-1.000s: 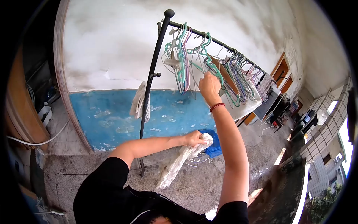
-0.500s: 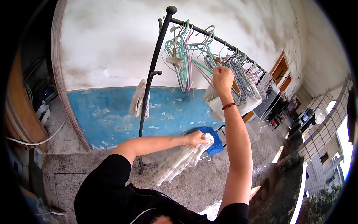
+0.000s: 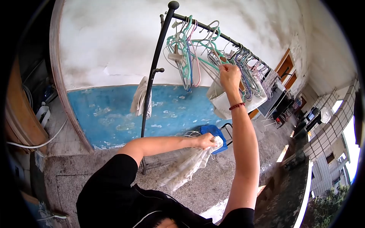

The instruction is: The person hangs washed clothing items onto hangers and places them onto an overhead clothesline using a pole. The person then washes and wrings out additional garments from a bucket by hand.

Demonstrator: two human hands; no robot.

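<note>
My left hand (image 3: 206, 140) is closed around the bunched top of a pale patterned garment (image 3: 189, 167), whose folds hang down over the floor. Raised to the clothes rack, my right hand (image 3: 230, 78) is closed on a pale clothes hanger (image 3: 215, 51) among the others on the rail; my fingers partly cover it. Left of that hand hang green, purple and pink hangers (image 3: 186, 57). A dense row of hangers (image 3: 247, 60) fills the rail beyond it. Behind my right wrist is a white cloth bag (image 3: 220, 103).
The rack's black post (image 3: 155, 68) stands ahead, with a light cloth (image 3: 140, 99) beside it. A blue plastic thing (image 3: 213, 132), perhaps a stool, is on the floor below. Behind runs a white and blue wall (image 3: 106, 114); a mesh railing (image 3: 323, 129) is at right.
My right hand has shifted slightly right and down, and the hangers near it have swung a little. My left hand still holds the garment, now slightly farther right. The view has tilted slightly.
</note>
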